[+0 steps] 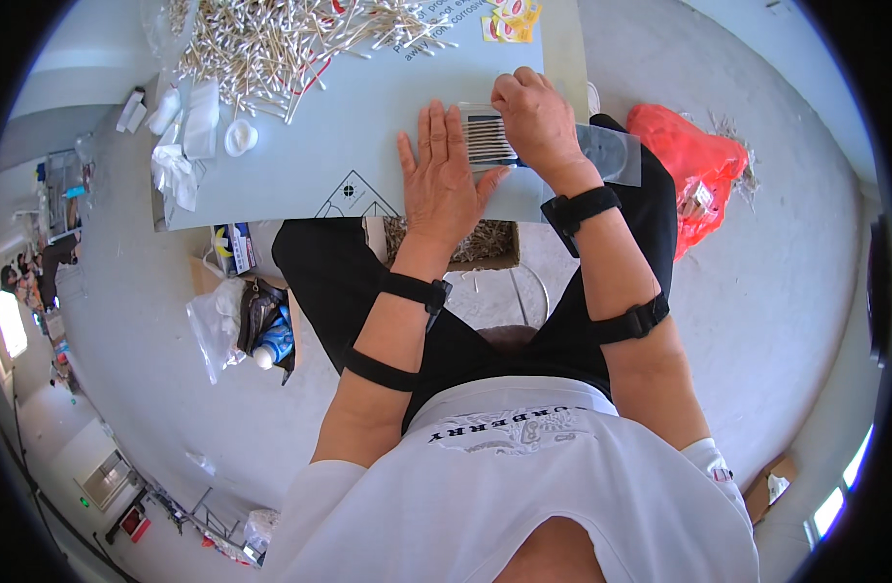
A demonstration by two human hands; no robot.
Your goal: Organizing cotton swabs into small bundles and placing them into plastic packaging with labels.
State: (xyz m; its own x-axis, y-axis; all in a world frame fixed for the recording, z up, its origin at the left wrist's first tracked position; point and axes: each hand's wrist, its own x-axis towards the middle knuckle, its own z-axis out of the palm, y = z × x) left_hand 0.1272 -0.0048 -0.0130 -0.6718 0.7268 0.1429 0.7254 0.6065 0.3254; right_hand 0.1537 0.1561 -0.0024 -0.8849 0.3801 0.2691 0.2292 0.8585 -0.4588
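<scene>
My left hand (440,180) lies flat on the grey-blue table top (358,126), its fingers stretched out. Right beside its fingers is a row of cotton swabs (488,142) in what looks like a clear packet. Over the right end of that row, my right hand (540,121) is closed, its fingers curled down; what they grip is hidden. Beneath the right wrist, a clear plastic sheet or bag (616,155) sticks out past the table's edge. At the far left of the table lies a big loose heap of cotton swabs (261,49).
Small yellow-and-red packets (512,21) lie at the far right of the table. A round white tub (240,137) stands near clear plastic boxes (202,119) at left. A red bag (687,170) sits on the floor at right. Below the table is a box of swabs (485,245).
</scene>
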